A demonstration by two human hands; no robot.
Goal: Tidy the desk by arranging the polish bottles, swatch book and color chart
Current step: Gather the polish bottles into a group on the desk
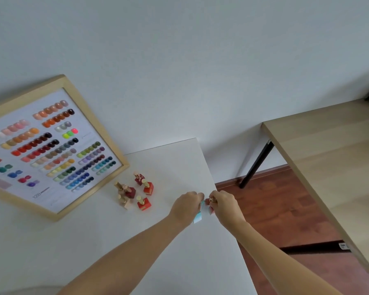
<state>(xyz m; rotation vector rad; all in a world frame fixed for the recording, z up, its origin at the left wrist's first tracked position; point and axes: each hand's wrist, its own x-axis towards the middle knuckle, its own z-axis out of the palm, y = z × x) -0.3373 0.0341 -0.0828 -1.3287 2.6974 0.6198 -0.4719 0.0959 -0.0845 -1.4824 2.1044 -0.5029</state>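
Note:
A wood-framed color chart [51, 145] with rows of nail swatches leans at the desk's left, against the wall. Several polish bottles [134, 193], red and beige with gold caps, stand clustered just right of the chart. Near the white desk's [115, 235] right edge, my left hand [186, 206] and my right hand [222, 206] hold a small swatch book [201, 211] between them; only teal and pink strips show between the fingers. A gold ring is on my right hand.
A light wooden table [328, 158] with black legs stands to the right, across a gap of brown wood floor [275, 209]. The pale wall rises behind the desk.

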